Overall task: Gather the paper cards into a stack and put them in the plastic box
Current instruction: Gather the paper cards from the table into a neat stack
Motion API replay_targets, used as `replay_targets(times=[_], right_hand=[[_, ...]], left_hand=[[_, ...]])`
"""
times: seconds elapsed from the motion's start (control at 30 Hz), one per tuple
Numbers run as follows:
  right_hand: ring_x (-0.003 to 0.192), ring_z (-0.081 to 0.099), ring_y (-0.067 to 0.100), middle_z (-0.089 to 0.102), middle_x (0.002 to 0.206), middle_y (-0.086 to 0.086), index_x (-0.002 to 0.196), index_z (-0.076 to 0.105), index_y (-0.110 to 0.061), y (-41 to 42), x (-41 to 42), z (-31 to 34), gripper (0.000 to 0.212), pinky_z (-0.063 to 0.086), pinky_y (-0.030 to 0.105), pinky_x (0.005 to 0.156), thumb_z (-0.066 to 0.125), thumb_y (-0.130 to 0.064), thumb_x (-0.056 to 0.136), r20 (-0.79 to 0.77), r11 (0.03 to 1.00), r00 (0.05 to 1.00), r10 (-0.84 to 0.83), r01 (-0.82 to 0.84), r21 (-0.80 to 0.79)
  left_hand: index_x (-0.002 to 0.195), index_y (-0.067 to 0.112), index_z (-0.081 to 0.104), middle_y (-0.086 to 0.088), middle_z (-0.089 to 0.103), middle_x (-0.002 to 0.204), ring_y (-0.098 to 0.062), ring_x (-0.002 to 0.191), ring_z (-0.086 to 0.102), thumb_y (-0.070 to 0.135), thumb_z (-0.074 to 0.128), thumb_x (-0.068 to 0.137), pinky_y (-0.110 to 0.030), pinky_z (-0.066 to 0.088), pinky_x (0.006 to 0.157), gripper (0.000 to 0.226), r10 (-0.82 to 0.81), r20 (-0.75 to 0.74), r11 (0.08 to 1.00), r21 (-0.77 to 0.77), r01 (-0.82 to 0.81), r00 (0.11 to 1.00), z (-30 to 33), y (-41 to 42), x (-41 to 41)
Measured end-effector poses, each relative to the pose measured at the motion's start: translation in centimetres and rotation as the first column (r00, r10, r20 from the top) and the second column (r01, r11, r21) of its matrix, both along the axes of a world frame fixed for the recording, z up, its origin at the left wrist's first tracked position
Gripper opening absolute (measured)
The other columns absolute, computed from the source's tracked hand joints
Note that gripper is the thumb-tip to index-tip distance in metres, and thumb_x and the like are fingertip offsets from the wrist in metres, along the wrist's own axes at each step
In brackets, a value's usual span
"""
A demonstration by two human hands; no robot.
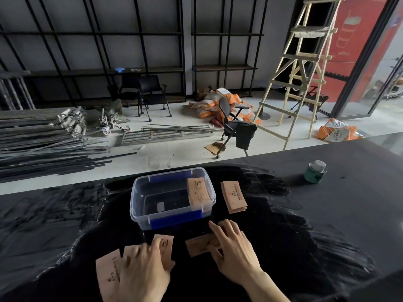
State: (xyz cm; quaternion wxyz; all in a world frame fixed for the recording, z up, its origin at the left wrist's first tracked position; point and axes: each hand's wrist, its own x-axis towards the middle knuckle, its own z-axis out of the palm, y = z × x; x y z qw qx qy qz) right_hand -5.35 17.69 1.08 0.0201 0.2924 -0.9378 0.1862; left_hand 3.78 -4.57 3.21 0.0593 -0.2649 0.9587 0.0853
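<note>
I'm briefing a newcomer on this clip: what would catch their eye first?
The clear plastic box at the table's centre, with tan cards stacked in its right end. Nearer, the left hand and right hand press on loose cards; another pile lies right of the box.

Open-topped plastic box (139,205), left half bare; card stack (198,194) at right.

hands (141,271) – 2 | plastic box (139,214) – 1 | card piles (233,196) – about 5, one inside the box, sheets per pile uncountable | green tin (315,172) – 1 | ladder (298,68) – 1 | chairs (233,125) – 3
</note>
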Motion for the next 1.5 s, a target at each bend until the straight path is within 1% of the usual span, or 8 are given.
replay_targets(times=[0.23,0.37,0.57,0.73,0.9,1.07,1.37,1.5], right_hand=[[0.132,0.048,0.017,0.051,0.141,-0.006,0.153,0.041,-0.03,0.0,0.1,-0.2,0.056,0.053,0.03,0.098,0.053,-0.046,0.101,-0.002,0.999,1.0,-0.01,0.01,-0.03],[0.137,0.045,0.016,0.048,0.148,-0.008,0.159,0.031,-0.031,0.0,0.2,-0.2,0.063,0.055,0.029,0.097,0.053,-0.043,0.101,0.019,0.998,1.0,-0.01,0.011,-0.058],[0.128,0.051,0.013,0.044,0.153,-0.012,0.163,0.011,-0.038,-0.3,0.2,-0.2,0.079,0.057,0.027,0.092,0.059,-0.035,0.101,0.03,0.999,0.999,0.015,-0.014,-0.035],[0.107,0.057,0.018,0.058,0.12,-0.007,0.132,0.057,-0.029,-0.8,0.4,-0.1,0.029,0.054,0.029,0.076,0.051,-0.036,0.104,-0.048,1.0,0.998,0.031,-0.031,0.004],[0.105,0.055,0.017,0.057,0.119,-0.006,0.124,0.055,-0.025,-1.5,0.4,-0.1,0.021,0.053,0.028,0.08,0.053,-0.033,0.105,-0.044,0.999,0.999,0.03,-0.029,0.013],[0.104,0.055,0.019,0.058,0.12,-0.004,0.124,0.054,-0.023,-3.1,0.3,-0.1,0.022,0.054,0.03,0.082,0.055,-0.03,0.103,-0.053,0.997,0.998,0.041,-0.037,0.061],[0.112,0.053,0.019,0.056,0.128,-0.002,0.129,0.051,-0.024,-4.2,-0.2,0.2,0.03,0.053,0.032,0.092,0.058,-0.033,0.101,0.012,0.994,0.997,0.072,-0.073,0.081],[0.11,0.053,0.017,0.056,0.127,-0.003,0.129,0.05,-0.025,-4.3,-0.1,0.5,0.029,0.051,0.03,0.089,0.055,-0.035,0.102,0.024,0.992,0.994,0.104,-0.105,0.067]], left_hand=[[0.117,0.053,0.049,0.018,0.063,0.1,0.001,0.083,0.063,0.02,0.08,0.08,-0.023,0.057,0.078,0.058,0.002,-0.293,0.942,0.321,0.097,0.956,0.0,0.8,-1.0],[0.095,0.056,0.058,0.028,0.071,0.094,0.01,0.092,0.067,0.018,0.078,0.088,-0.014,0.057,0.081,0.044,-0.057,-0.421,0.855,0.447,0.261,0.905,0.6,1.8,-2.7],[0.115,0.046,0.06,0.035,0.072,0.108,0.01,0.101,0.07,0.013,0.059,0.101,-0.018,0.06,0.09,0.036,-0.173,-0.421,0.661,0.62,0.422,0.89,1.5,4.2,-4.8],[0.095,0.044,0.052,0.02,0.068,0.099,0.002,0.093,0.068,0.015,0.066,0.094,-0.013,0.053,0.071,0.033,0.115,-0.566,0.87,0.455,0.192,0.816,1.0,3.3,-3.3],[0.127,0.028,0.053,0.002,0.066,0.121,-0.019,0.112,0.063,0.044,0.066,0.087,-0.037,0.052,0.095,0.045,0.23,-0.315,0.972,0.112,-0.204,0.921,0.6,-1.5,0.0],[0.133,0.027,0.051,0.002,0.065,0.13,-0.024,0.128,0.056,0.064,0.066,0.08,-0.039,0.048,0.1,0.066,0.257,-0.124,0.961,-0.071,-0.267,0.958,-0.4,-2.9,2.1],[0.124,0.041,0.054,0.018,0.066,0.104,-0.004,0.091,0.065,0.015,0.082,0.08,-0.027,0.059,0.075,0.059,0.147,-0.386,0.965,0.26,-0.045,0.911,0.3,-3.6,1.9],[0.105,0.042,0.066,0.025,0.073,0.094,0.007,0.09,0.069,0.009,0.078,0.087,-0.022,0.06,0.084,0.039,0.061,-0.452,0.882,0.441,0.164,0.89,1.5,-3.2,0.2]])
